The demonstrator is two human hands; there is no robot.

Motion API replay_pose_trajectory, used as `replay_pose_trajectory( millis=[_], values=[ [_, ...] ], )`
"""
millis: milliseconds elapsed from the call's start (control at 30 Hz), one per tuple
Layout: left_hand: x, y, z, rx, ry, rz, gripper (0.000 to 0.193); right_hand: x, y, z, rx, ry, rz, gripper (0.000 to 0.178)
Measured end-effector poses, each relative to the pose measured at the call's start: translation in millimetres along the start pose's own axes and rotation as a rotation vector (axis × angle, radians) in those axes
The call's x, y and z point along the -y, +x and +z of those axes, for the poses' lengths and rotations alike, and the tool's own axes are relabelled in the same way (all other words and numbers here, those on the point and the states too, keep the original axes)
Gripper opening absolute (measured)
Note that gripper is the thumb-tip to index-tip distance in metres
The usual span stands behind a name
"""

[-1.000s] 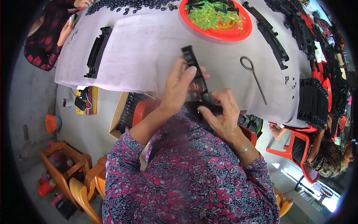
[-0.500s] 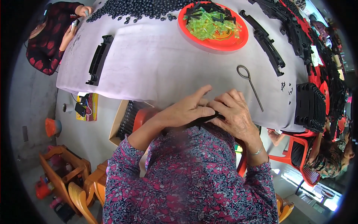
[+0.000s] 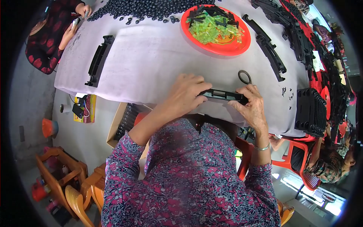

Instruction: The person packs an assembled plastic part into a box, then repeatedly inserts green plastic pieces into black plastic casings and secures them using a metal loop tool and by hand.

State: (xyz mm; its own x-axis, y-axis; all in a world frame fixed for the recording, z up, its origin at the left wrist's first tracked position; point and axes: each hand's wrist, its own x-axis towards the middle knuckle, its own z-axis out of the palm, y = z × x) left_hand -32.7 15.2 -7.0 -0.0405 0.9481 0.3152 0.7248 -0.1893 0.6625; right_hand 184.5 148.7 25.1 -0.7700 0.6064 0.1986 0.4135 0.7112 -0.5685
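Note:
A long black plastic frame (image 3: 223, 94) with slots along it is held level over the near edge of the cloth-covered table. My left hand (image 3: 187, 92) grips its left end between thumb and fingers. At the other end, my right hand (image 3: 251, 106) has thumb and fingers closed on it. Just beyond the right hand lies a metal rod with a looped end (image 3: 245, 76); its shaft is hidden behind the hand and frame. Farther off, a red plate (image 3: 238, 47) carries clear green pieces (image 3: 206, 30) and black strips (image 3: 198, 14).
Similar black plastic parts lie at left (image 3: 99, 60) and right (image 3: 270, 55). A stack of black parts (image 3: 310, 111) stands at the right edge near tiny black bits (image 3: 287, 92). Round black beads (image 3: 140, 9) cover the far side. Another person (image 3: 43, 49) sits far left. A carton (image 3: 114, 126) is below the table.
Both hands have moved forward from near my lap to above the table edge. They have spread from close together to the frame's two ends, bringing its slotted face into view.

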Motion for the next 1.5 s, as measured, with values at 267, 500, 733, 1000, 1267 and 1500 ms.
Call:
replay_pose_trajectory(
  millis=[267, 500, 733, 1000, 1267, 1500],
  values=[
    [8, 3, 7, -0.002, 0.032, 0.028, 0.034, -24, 44, -18, 0.017, 0.335, 0.179, 0.016],
    [24, -2, 13, -0.065, -0.101, 0.049, 0.04, -47, 121, 10, -0.177, 0.223, 0.058, 0.016],
    [24, -2, 13, -0.058, -0.128, 0.061, 0.041, -60, 187, 40, -0.14, -0.097, 0.031, 0.014],
    [27, 2, 8, -0.046, -0.183, 0.077, 0.037, -72, 217, 58, -0.189, -0.459, 0.003, 0.021],
    [27, -1, 4, 0.012, -0.169, 0.058, 0.035, -33, 148, -1, 0.032, 0.157, 0.121, 0.014],
    [28, 0, 7, 0.004, -0.135, 0.083, 0.037, 7, 32, -9, 0.197, 0.355, -0.037, 0.009]
  ],
)
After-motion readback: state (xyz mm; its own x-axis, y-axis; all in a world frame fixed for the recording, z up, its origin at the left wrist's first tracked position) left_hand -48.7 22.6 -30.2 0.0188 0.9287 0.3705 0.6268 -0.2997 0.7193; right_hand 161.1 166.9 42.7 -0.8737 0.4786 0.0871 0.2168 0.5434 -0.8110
